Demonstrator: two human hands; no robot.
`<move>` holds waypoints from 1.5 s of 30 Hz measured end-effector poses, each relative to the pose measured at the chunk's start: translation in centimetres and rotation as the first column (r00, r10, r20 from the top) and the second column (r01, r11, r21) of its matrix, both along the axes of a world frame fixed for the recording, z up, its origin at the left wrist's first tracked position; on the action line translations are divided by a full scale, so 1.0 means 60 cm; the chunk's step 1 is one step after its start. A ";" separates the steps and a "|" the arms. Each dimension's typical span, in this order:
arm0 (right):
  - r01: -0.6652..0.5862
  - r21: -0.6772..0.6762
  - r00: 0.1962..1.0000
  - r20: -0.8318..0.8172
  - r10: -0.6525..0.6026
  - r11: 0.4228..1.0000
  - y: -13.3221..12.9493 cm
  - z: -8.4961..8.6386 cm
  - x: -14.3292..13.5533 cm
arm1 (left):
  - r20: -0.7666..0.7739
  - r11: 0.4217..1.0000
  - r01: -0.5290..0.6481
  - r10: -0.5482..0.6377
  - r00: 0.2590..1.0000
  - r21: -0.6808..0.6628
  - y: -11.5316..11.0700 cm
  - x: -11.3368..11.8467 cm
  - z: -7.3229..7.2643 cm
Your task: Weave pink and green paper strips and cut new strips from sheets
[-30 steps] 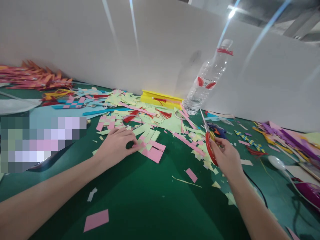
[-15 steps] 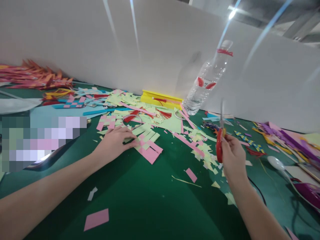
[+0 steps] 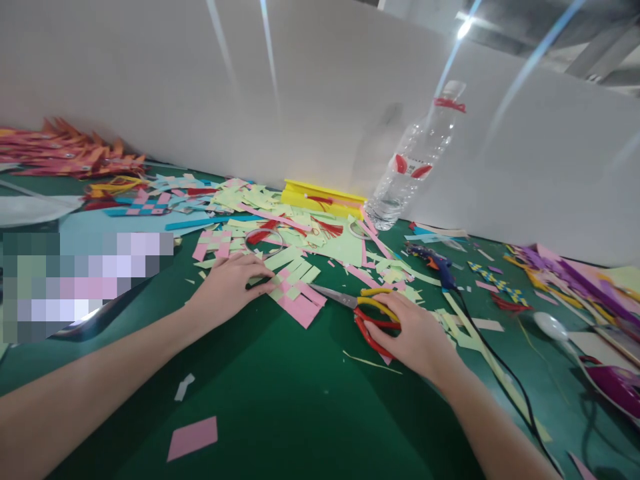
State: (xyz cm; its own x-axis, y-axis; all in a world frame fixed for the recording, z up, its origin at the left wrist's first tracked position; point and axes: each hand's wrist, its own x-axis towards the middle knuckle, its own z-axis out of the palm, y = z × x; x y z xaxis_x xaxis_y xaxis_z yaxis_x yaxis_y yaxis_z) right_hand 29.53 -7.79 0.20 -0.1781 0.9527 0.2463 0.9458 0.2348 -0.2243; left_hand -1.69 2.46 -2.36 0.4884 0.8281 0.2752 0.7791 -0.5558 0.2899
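Pink-and-green woven paper (image 3: pixel 300 307) lies on the bench (image 3: pixel 300 407), left of the scissors (image 3: pixel 354 302).
Left hand (image 3: pixel 231 285) pinches its left corner; right hand (image 3: pixel 419 335) grips the scissors; whether these touch the paper is unclear.

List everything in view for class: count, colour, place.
Table: one, green, below
Wall: one, grey, behind
Scissors: one, red-yellow handles, centre
Woven papers: several, mixed, scattered
Paper scraps: many, mixed, scattered
Bottle: one, clear, near wall
Folded strip: one, yellow, beside bottle
Tassels: several, red, centre, right
Rings: two, silvery, centre
Glue gun: one, blue, right
Spoon: one, white, right
Unclear object: one, purple, right
Paper pile: one, orange-red, left
Left hand: one, bare, at woven paper
Right hand: one, bare, holding scissors
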 end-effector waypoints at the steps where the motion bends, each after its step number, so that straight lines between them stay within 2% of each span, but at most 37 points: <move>1: -0.003 -0.013 1.000 0.003 0.003 1.000 0.000 0.000 -0.001 | 0.001 1.000 -0.002 0.002 1.000 -0.005 0.000 0.000 0.000; 7: 0.069 -0.093 0.998 -0.001 -0.069 0.993 0.000 0.001 0.001 | 0.013 1.000 -0.007 0.007 1.000 -0.003 0.001 0.000 -0.002; 16: 0.226 -0.130 0.973 -0.007 -0.229 0.965 0.004 0.007 0.012 | -0.022 0.999 -0.017 0.016 1.000 -0.037 0.000 0.001 0.002; 23: 0.386 0.038 0.921 0.035 -0.387 0.922 0.012 -0.004 0.028 | 0.006 0.999 -0.003 0.003 1.000 -0.053 0.001 0.003 0.001; 26: 0.385 0.099 0.922 -0.001 -0.386 0.918 0.016 -0.007 0.033 | 0.054 0.997 0.018 -0.014 0.998 -0.076 -0.001 0.006 0.006; 30: 0.378 0.094 0.925 -0.006 -0.379 0.921 0.019 -0.008 0.037 | 0.124 0.988 0.052 -0.033 0.992 -0.147 -0.004 0.011 0.016; 33: 0.376 0.089 0.926 -0.020 -0.376 0.922 0.020 -0.009 0.038 | 0.135 0.982 0.036 -0.010 0.991 -0.186 -0.007 0.013 0.021; 37: 0.372 0.079 0.928 -0.039 -0.370 0.925 0.021 -0.009 0.040 | 0.117 0.992 0.020 -0.005 0.993 -0.127 -0.009 0.013 0.018; 40: 0.370 0.065 0.929 -0.047 -0.367 0.927 0.022 -0.008 0.040 | 0.042 0.997 0.037 -0.034 0.999 -0.074 -0.013 0.012 0.013; 45: 0.417 0.056 0.908 -0.067 -0.413 0.907 0.022 -0.004 0.040 | 0.032 0.994 0.067 -0.065 0.997 -0.087 -0.017 0.013 0.009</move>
